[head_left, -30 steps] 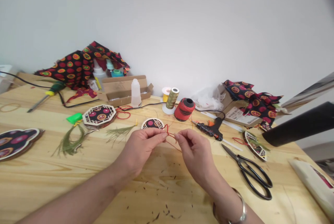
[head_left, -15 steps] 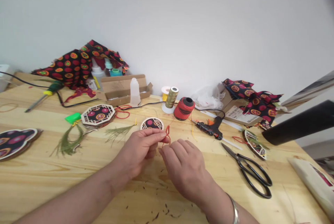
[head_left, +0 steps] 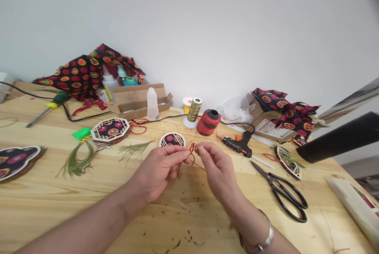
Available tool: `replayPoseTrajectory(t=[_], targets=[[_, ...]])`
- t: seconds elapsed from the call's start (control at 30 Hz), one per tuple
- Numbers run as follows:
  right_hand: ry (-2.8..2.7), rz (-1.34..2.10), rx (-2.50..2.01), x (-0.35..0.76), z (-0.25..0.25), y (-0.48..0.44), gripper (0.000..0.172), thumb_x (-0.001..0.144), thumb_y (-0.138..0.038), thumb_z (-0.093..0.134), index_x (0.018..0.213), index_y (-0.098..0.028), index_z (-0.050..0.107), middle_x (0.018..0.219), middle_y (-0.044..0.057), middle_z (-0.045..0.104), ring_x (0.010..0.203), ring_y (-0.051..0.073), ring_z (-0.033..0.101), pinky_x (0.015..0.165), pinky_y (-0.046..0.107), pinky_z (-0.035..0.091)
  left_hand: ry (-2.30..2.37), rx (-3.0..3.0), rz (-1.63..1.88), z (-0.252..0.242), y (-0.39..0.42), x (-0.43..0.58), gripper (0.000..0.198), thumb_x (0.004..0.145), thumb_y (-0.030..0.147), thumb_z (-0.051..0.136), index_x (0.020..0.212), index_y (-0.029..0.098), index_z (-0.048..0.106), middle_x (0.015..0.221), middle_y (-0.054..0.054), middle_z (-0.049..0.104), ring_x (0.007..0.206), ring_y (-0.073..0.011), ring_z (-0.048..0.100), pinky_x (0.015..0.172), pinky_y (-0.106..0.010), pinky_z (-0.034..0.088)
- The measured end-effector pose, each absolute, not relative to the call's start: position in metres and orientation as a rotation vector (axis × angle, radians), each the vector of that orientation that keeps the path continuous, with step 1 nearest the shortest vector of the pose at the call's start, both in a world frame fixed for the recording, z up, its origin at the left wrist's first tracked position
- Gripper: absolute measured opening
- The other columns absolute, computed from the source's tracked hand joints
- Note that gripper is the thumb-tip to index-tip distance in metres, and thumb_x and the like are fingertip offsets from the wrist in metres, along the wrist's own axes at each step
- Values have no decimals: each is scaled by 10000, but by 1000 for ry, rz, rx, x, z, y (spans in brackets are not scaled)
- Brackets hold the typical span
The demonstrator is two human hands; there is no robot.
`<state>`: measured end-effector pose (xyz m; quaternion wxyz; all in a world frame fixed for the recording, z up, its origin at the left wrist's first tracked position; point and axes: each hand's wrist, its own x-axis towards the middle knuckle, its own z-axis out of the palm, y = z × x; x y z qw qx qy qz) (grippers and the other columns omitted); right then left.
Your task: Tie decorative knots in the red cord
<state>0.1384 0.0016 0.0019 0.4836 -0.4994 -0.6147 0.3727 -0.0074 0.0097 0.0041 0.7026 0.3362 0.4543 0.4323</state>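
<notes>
Between thumb and fingers, my left hand (head_left: 158, 169) pinches a looped red cord (head_left: 192, 147) at the middle of the table. My right hand (head_left: 219, 173) is closed at the other side of the loop, its thumb and forefinger at the cord; the exact grip is partly hidden. Loose cord hangs below the left fingertips and runs toward the right palm. Just behind the hands lies a round lattice ornament (head_left: 171, 139) with dark patterned fabric. A red thread spool (head_left: 208, 122) stands farther back.
To the right lie black-handled scissors (head_left: 287, 195) and a glue gun (head_left: 238, 143). On the left are an octagonal ornament (head_left: 109, 131), a green tassel (head_left: 77, 160) and a screwdriver (head_left: 47, 108). A clear bottle (head_left: 152, 104) stands by an open cardboard box (head_left: 130, 98).
My right hand has turned and moved up and to the right, and its thumb now shows. More of the red cord is visible. My left hand has stayed nearly in place.
</notes>
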Motion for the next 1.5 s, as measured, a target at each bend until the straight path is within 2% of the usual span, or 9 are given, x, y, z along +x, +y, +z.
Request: replayPoseTrajectory(t=[0.13, 0.2, 0.3, 0.4, 0.5, 0.87, 1.0, 1.13, 1.5], targets=[[-1224, 1428, -1135, 137, -2, 8, 257, 812, -364, 519, 746, -132, 608, 683, 32, 594, 682, 144, 552, 713, 307, 437, 1026, 830, 941, 4, 8, -6, 138, 698, 273, 672, 672, 137, 673, 574, 16, 560, 404, -16, 295, 373, -163, 187], [-1133, 1536, -1051, 135, -1, 7, 232, 774, -357, 576, 738, -131, 612, 646, 13, 580, 642, 126, 543, 698, 294, 439, 1035, 851, 926, 5, 7, -5, 146, 705, 276, 662, 673, 135, 679, 570, 14, 560, 397, -15, 292, 375, -171, 181], [-1052, 1593, -1040, 133, 3, 4, 221, 719, -350, 638, 767, -135, 620, 601, -4, 568, 533, 92, 489, 559, 244, 415, 1028, 897, 906, 6, 6, -4, 146, 717, 270, 641, 699, 135, 692, 580, 11, 567, 399, -14, 302, 379, -179, 174], [-1041, 1568, -1117, 133, 6, 3, 211, 664, -325, 688, 745, -144, 617, 551, -23, 550, 443, 57, 379, 423, 193, 290, 1048, 931, 902, 6, 5, -5, 130, 712, 253, 636, 706, 138, 698, 564, 23, 546, 399, -15, 304, 382, -183, 171], [-1041, 1481, -1166, 134, 8, 4, 182, 633, -290, 710, 645, -147, 598, 499, -48, 506, 427, 45, 324, 409, 192, 228, 1076, 939, 885, 5, 5, -5, 132, 702, 257, 638, 700, 137, 693, 566, 23, 540, 398, -17, 303, 382, -187, 168], [-1141, 1400, -1201, 138, 8, 4, 198, 688, -301, 652, 590, -160, 552, 448, -72, 403, 423, 57, 266, 414, 210, 203, 1093, 1006, 868, 7, 4, -5, 145, 705, 281, 631, 702, 148, 688, 577, 19, 533, 439, -48, 328, 407, -199, 197], [-1150, 1461, -1227, 139, 8, 5, 230, 723, -356, 620, 641, -146, 575, 500, -55, 437, 435, 55, 302, 418, 203, 217, 1086, 959, 892, 6, 4, -5, 161, 697, 297, 641, 663, 145, 679, 567, 20, 534, 430, -47, 320, 402, -202, 194], [-1132, 1480, -1220, 139, 7, 6, 200, 670, -323, 677, 659, -138, 599, 557, -36, 512, 464, 51, 346, 446, 196, 263, 1086, 938, 916, 6, 4, -5, 152, 701, 291, 639, 683, 148, 686, 559, 26, 531, 421, -40, 313, 400, -198, 189], [-1188, 1278, -1253, 137, 4, 7, 173, 637, -262, 690, 558, -159, 575, 503, -41, 515, 462, 76, 371, 467, 221, 304, 1059, 889, 881, 1, 4, -6, 186, 706, 318, 645, 662, 137, 663, 558, 27, 518, 394, -27, 279, 392, -198, 144]])
